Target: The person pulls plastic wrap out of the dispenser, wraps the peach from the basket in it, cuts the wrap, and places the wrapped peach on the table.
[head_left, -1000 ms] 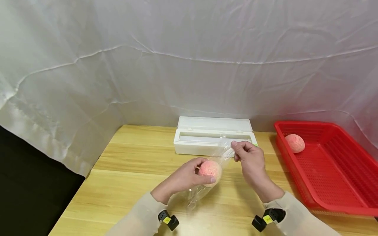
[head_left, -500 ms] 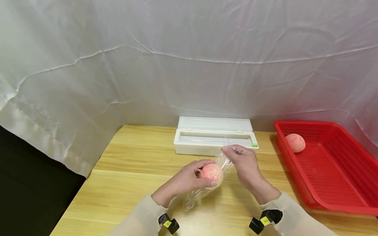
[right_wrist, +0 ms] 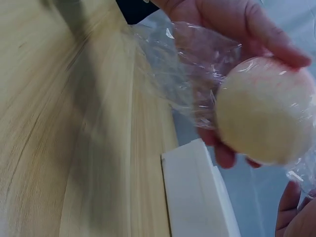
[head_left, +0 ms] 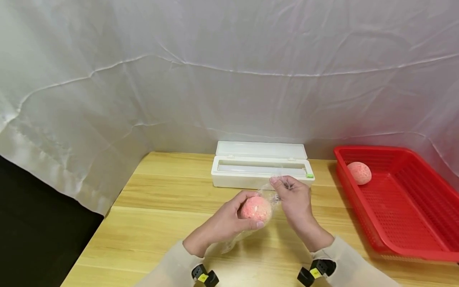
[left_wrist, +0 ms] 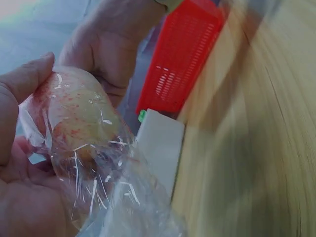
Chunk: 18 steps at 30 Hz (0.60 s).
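A speckled pink and pale-yellow peach (head_left: pixel 256 209) is wrapped in clear cling film (left_wrist: pixel 129 197). My left hand (head_left: pixel 229 218) grips it, thumb on the near side and fingers round the back. Loose film trails below the fruit, towards the left wrist. To the right, my right hand (head_left: pixel 295 199) pinches the film's other end, gathered and twisted close to the peach. Both hands are above the table, in front of a white cling film box (head_left: pixel 261 181). In the right wrist view, the peach (right_wrist: pixel 264 111) shows its pale side through the film.
The box's clear lid (head_left: pixel 261 150) stands raised at the back, with a green slider (head_left: pixel 309 175) at its right end. A red plastic basket (head_left: pixel 389 249) stands at the right, holding another peach (head_left: pixel 359 173). Grey fabric (head_left: pixel 229 99) hangs behind the wooden table (head_left: pixel 143 239).
My right hand has moved left and slightly down, closer to the peach. The stretched film between the hands is now shorter and bunched. My left hand keeps its grip nearly in place.
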{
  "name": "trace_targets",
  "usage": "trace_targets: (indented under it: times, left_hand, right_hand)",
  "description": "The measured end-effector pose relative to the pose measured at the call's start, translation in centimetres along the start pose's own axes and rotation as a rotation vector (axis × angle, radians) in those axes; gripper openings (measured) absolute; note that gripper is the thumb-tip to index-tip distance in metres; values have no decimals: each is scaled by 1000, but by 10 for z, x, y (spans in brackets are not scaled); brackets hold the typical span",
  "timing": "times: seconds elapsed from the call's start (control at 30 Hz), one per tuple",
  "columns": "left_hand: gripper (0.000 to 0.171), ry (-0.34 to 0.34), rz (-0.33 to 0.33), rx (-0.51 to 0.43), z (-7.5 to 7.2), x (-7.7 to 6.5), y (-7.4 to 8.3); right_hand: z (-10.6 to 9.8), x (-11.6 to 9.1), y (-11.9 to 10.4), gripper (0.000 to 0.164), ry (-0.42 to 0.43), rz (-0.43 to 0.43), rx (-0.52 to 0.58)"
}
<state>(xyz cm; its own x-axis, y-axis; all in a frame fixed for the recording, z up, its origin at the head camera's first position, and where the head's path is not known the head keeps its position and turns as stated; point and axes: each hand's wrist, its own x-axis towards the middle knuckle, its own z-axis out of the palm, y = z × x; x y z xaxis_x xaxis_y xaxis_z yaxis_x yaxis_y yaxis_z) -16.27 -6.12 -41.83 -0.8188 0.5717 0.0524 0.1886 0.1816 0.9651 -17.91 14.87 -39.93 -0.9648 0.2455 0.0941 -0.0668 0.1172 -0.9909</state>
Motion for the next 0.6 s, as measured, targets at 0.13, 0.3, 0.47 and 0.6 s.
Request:
trace_targets:
  times: [0.13, 0.3, 0.47, 0.6]
  left_hand:
    - [66, 4, 44, -43, 3, -4, 7]
    - [70, 32, 80, -59, 8, -7, 14]
    - [78, 59, 143, -65, 11, -11, 20]
    - [95, 50, 185, -83, 12, -13, 22]
  right_hand:
    - [-2, -3, -2, 19, -4, -7, 36]
    - [-2, -8, -6, 14, -30, -6, 113]
    - [0, -13, -10, 13, -68, 61, 162]
    - [1, -17, -10, 13, -108, 118, 190]
